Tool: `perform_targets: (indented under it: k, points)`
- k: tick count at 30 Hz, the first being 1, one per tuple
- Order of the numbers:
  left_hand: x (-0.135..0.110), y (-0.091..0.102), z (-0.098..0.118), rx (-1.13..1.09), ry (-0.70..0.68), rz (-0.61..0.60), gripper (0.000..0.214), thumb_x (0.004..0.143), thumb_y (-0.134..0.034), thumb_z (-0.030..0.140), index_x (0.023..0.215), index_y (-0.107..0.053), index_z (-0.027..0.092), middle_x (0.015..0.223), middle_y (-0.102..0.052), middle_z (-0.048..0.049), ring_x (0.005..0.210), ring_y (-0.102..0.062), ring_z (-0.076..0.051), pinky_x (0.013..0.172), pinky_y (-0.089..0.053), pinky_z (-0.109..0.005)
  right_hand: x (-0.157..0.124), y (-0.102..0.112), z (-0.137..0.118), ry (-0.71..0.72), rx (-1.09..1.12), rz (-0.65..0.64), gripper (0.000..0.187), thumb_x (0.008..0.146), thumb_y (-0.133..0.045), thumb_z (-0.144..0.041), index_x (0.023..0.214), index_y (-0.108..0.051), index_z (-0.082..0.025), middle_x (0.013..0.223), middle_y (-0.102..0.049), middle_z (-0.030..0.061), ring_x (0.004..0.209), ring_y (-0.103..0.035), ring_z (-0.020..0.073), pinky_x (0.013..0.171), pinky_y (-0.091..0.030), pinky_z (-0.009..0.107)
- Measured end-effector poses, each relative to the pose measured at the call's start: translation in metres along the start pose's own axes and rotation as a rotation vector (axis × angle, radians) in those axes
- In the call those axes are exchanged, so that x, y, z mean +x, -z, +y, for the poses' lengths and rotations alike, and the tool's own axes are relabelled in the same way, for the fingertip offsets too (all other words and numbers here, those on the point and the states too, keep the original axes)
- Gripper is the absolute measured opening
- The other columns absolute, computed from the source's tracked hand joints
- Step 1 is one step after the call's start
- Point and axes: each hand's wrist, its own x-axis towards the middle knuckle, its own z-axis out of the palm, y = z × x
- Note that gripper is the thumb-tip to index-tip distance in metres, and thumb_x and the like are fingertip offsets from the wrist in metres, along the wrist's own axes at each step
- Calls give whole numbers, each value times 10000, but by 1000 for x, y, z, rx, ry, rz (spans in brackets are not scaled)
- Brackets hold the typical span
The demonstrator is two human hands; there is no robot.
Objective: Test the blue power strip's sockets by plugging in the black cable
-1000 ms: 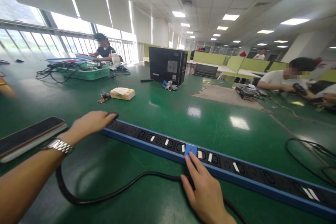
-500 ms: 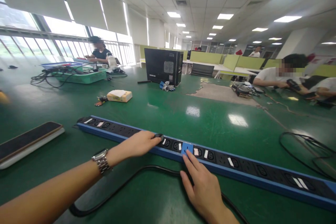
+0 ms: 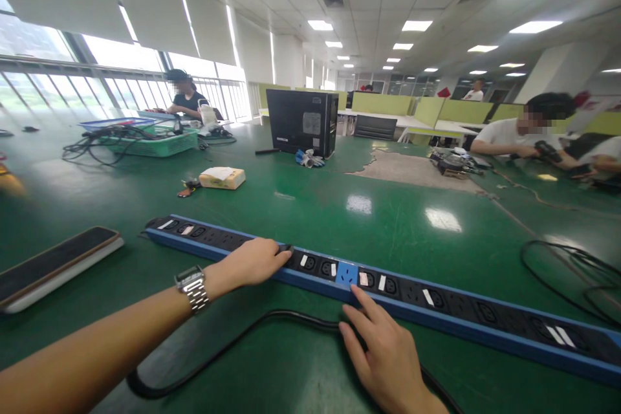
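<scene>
A long blue power strip with black sockets and white stickers lies slantwise across the green table. My left hand, wearing a metal-banded watch, rests over the strip's middle. Its fingers are closed around a small black piece, mostly hidden, so its kind is unclear. My right hand is open with fingers apart. Its index fingertip is at the strip's near edge, just below the blue socket. A black cable curves along the table in front of the strip and passes beneath my right hand.
A phone-like slab lies at left. Farther back are a tissue pack, gloves, a black computer case and a green basket with cables. Loose cable lies at right. Co-workers sit at both sides.
My right hand has drawn back slightly toward me and right, uncovering the blue socket. My left hand has shifted slightly left with the small black piece.
</scene>
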Motion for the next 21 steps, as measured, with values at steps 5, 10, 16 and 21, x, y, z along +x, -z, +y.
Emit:
perform_targets:
  k: [5, 10, 16, 21]
  points:
    - [3, -1, 8, 35, 33, 0, 573, 891, -315, 509, 819, -715, 106, 846, -710, -206, 776, -685, -291, 724, -495, -357, -1, 1, -3, 7, 31, 26, 221, 895, -484, -259, 928, -703, -263, 1311, -591, 45, 903, -670, 186, 799, -545, 314]
    - [2, -3, 19, 55, 83, 12, 533, 864, -365, 494, 889, -722, 99, 888, -704, -236, 846, -680, -342, 749, -505, -423, -10, 1, -2, 104, 11, 65, 204, 888, -491, -253, 952, -685, -254, 1121, -684, 55, 881, -679, 179, 741, -547, 259]
    - [2, -12, 16, 46, 88, 26, 527, 857, -374, 504, 863, -722, 109, 860, -708, -210, 808, -682, -327, 717, -509, -396, -16, 3, 1, 95, -27, 29, 279, 868, -496, -255, 1110, -635, -245, 1127, -678, 69, 910, -682, 202, 707, -578, 273]
    - [3, 20, 16, 51, 95, 100, 559, 850, -363, 542, 746, -708, 115, 794, -698, -182, 767, -668, -299, 667, -483, -347, -16, -1, 3, 18, -191, 38, 542, 864, -492, -342, 1355, -466, -116, 1451, -417, 153, 952, -680, 283, 583, -601, 345]
